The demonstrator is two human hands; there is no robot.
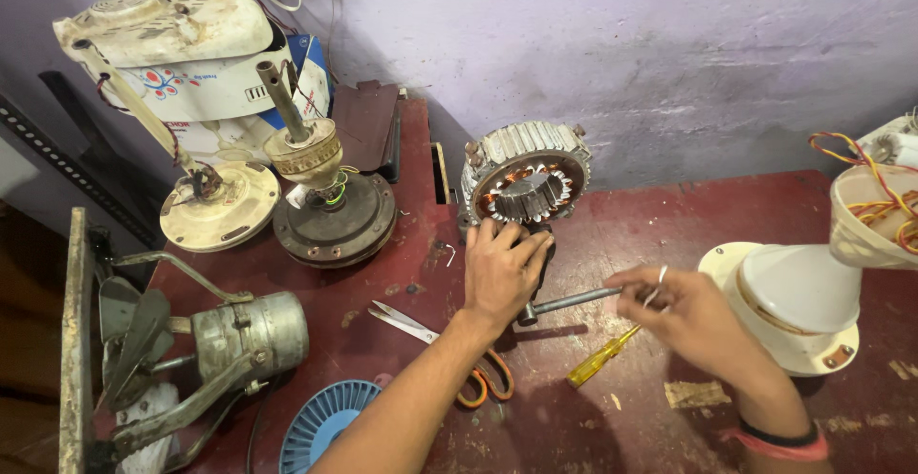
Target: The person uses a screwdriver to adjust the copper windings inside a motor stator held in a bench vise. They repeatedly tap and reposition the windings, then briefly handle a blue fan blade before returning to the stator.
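Head view, looking down on a dark red workbench (pixel 669 235). A motor core (pixel 525 185) with copper windings and a ribbed metal shell stands on edge near the back wall, its open face turned toward the person. The left hand (pixel 501 269) lies just in front of it, palm down, fingers curled against the lower edge of the core, bracing rather than lifting. The right hand (pixel 681 313) sits off to the right, well clear of the core, pinching the far end of a metal rod (pixel 572 301). The rod runs roughly left to right, its near end tucked under the left hand's heel at the base of the core. The left hand is nearer the core.

Under both forearms: scissors (pixel 440 340) with orange handles, a yellow-handled screwdriver (pixel 601 358). Far left, a caged fan motor (pixel 244 333), a blue fan blade (pixel 325 421). At right, a white fan base (pixel 803 307) with loose wires.
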